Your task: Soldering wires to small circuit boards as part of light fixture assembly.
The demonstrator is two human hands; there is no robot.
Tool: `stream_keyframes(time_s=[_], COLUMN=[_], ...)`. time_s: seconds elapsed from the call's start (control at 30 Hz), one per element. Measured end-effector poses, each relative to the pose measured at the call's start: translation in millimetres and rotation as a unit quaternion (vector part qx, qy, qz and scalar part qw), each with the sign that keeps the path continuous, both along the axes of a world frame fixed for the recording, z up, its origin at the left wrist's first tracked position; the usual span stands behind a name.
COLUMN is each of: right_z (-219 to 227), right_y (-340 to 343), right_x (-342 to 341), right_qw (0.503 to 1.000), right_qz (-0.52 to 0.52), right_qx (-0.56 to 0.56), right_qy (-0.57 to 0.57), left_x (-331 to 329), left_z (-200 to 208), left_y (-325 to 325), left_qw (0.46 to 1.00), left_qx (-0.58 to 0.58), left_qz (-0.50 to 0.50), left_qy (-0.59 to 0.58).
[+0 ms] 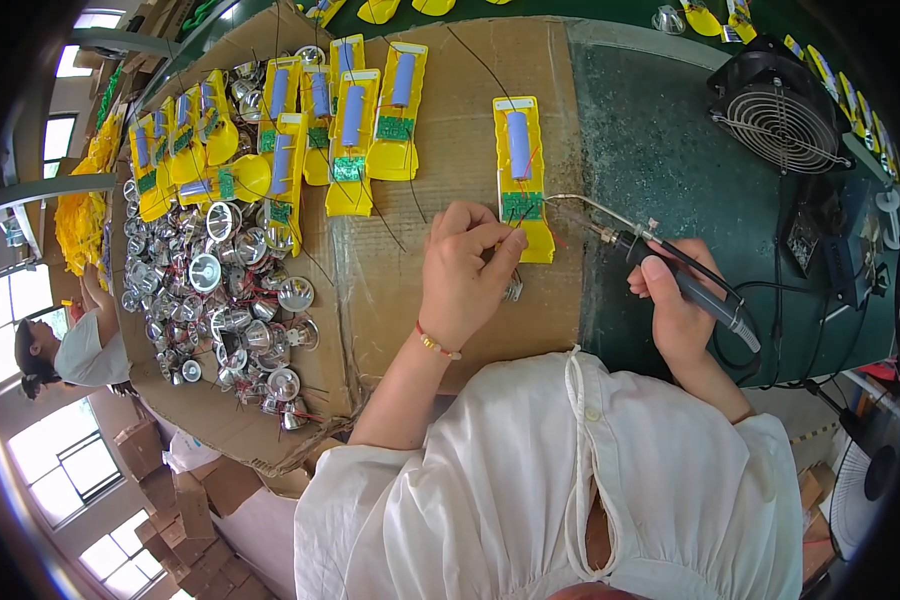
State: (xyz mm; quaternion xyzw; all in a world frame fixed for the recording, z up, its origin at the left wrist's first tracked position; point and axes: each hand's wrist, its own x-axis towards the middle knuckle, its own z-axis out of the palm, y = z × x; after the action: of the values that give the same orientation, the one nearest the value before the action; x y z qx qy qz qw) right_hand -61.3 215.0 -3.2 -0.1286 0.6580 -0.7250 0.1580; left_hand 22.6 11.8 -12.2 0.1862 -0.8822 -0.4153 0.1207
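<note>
A yellow plastic housing (539,245) lies on the cardboard, holding a purple cylindrical battery (518,145) and a green circuit board (522,206). My left hand (473,262) is pinched at the board's lower edge, with a thin dark wire (526,214) at its fingertips. Part of a shiny reflector cup (513,289) shows below that hand, mostly hidden. My right hand (680,305) grips a soldering iron (686,288) with a thin metal feed tube. Its tip reaches the right side of the board; whether it touches cannot be made out.
Several similar yellow housings (350,130) lie at the left, beside a heap of reflector cups (232,300) in a cardboard tray (320,395). A black fan (780,120) stands back right on the green table (650,130). Another person (85,345) sits far left.
</note>
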Motion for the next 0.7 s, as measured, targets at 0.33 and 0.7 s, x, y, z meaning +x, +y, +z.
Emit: stream_keyframes(time_s=[0.33,0.7], right_z=[-1.4,-19.1], right_y=[0.9,41.4], right_x=[-3.6,-25.8], right_qw=[1.000,0.996], right_qz=[0.018,-0.070], right_qx=[0.012,0.037], right_qy=[0.010,-0.028], left_x=[-2.8,-85.9], left_z=[3.1,17.7], left_y=[-2.5,-24.3], left_qw=[1.000,0.991], left_qx=[0.001,-0.036], left_qz=[-0.012,-0.077], left_qy=[-0.007,-0.108])
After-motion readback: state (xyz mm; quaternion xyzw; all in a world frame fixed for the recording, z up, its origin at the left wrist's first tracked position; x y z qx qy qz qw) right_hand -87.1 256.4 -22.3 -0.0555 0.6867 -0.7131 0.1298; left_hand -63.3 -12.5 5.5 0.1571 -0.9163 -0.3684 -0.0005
